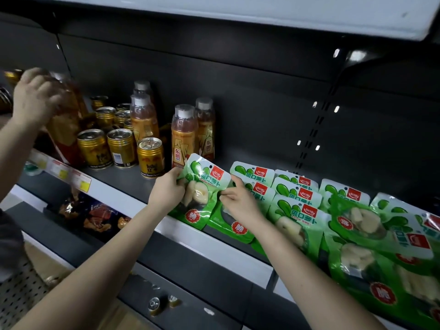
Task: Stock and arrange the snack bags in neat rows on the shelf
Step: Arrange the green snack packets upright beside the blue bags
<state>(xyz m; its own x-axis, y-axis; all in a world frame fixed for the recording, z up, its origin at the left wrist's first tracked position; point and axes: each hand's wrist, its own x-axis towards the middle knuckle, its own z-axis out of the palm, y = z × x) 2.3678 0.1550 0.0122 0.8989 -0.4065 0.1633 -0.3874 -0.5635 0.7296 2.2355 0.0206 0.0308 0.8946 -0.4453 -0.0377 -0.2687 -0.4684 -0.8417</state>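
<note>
To do this step well, we judge, we should lay the green radish snack bag (206, 184) flat, logo up, bottom edge flush w/ the shelf (123, 178) front & side just beside the stack at its 3 o'clock. Nearest us, our left hand (167, 189) grips the bag's 9 o'clock edge, fingers curled round it; our right hand (240, 203) pinches the 3 o'clock edge btw thumb & forefinger. The bag is tilted over the shelf front, at the 9 o'clock end of the rows of green bags (297, 206). Farther, at its 11 o'clock, gold cans (150, 157) & orange drink bottles (183, 135) stand close; mind them. At 10 o'clock, far, another person's hand (33, 97) rests on a blurred bottle.
</note>
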